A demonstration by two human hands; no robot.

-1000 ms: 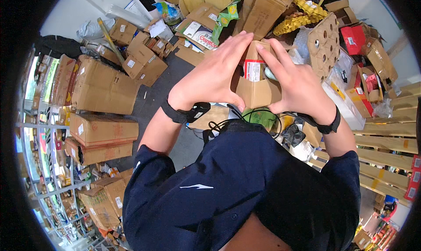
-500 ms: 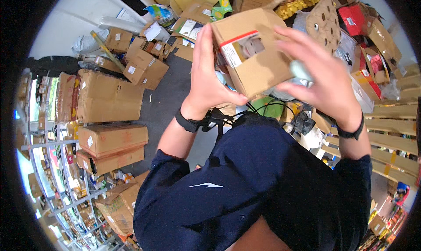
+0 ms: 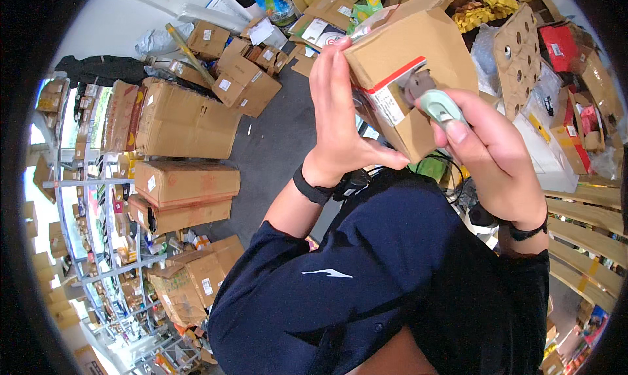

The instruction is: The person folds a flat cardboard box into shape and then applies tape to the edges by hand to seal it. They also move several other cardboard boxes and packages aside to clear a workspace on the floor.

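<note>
I hold a small brown cardboard box up close in front of me, tilted, with a white label edged in red on its near side. My left hand is flat against the box's left side, thumb under its lower corner. My right hand holds a small pale green oval object pressed against the box's near face beside a ragged hole. Both wrists wear black bands.
Many brown cartons are stacked on the dark floor to my left. Metal shelving with goods runs along the far left. Red packages, perforated cardboard and wooden pallet slats lie to my right.
The box has risen from chest height to close in front of the camera and turned. My right hand moved from its side to its near face with the pale green object.
</note>
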